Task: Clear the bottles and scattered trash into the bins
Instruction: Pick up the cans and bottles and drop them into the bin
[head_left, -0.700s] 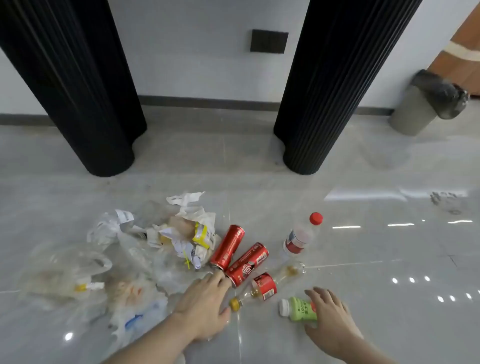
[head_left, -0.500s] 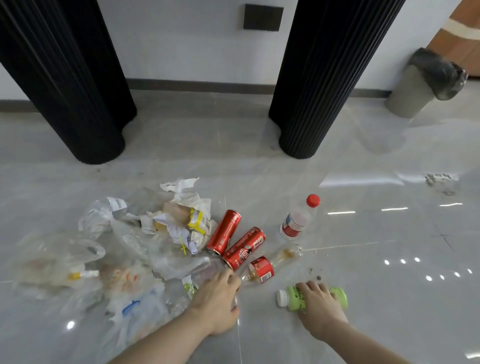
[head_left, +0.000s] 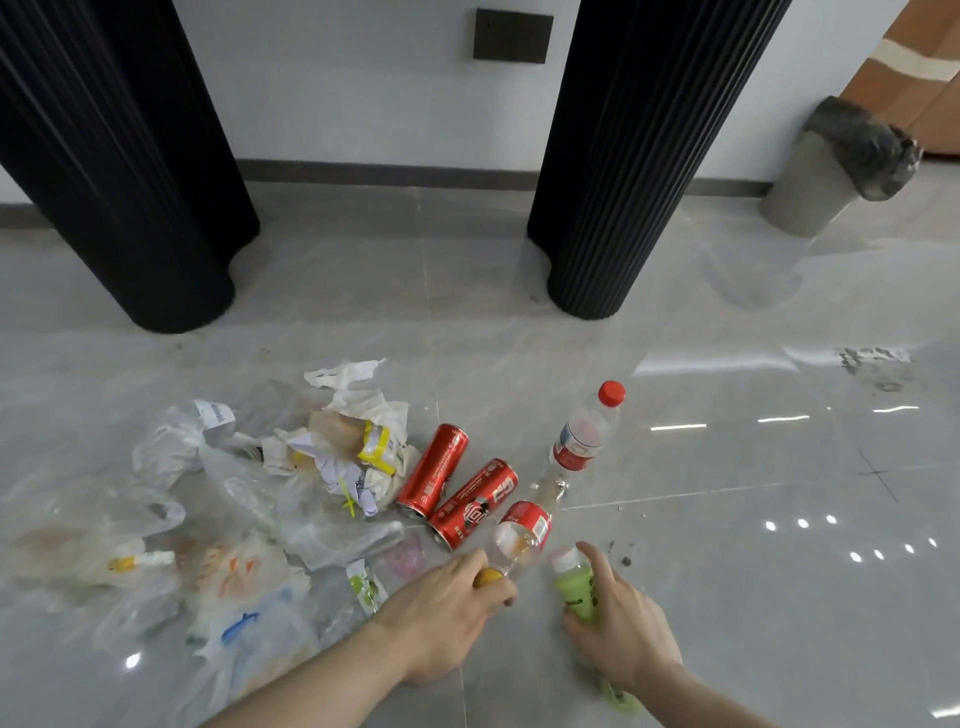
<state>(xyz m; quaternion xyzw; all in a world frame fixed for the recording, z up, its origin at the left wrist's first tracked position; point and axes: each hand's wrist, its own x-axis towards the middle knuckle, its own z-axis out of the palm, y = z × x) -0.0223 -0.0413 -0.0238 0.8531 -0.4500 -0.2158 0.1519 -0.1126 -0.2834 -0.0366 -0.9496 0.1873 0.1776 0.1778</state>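
- At about 5 o'clock, nearest to the camera, the right hand (head_left: 626, 631) is wrapped around the green bottle (head_left: 575, 590). Its white cap points away from the person, probably so the bottle comes up by its body.
- At 6 o'clock the left hand (head_left: 447, 618) closes on the neck of the clear bottle with the red label (head_left: 522, 535), beside its yellow cap (head_left: 488, 578). The far end of this bottle looks to rest on the floor (head_left: 727, 519).
- I judge that each hand takes one bottle, to carry two in one trip.
- Just behind, at 12 o'clock, two red cans (head_left: 457, 480) lie side by side, touching the paper heap.
- At 1 o'clock lies a water bottle with a red cap (head_left: 587, 431), untouched.
- From 9 to 11 o'clock spread plastic bags (head_left: 171, 540) and crumpled wrappers (head_left: 358, 436), loose and light.
- Far at 2 o'clock a grey bin with a black liner (head_left: 826, 171) stands by the wall, well apart from the trash.
- Two black ribbed columns (head_left: 644, 156) stand at 10 and 1 o'clock.
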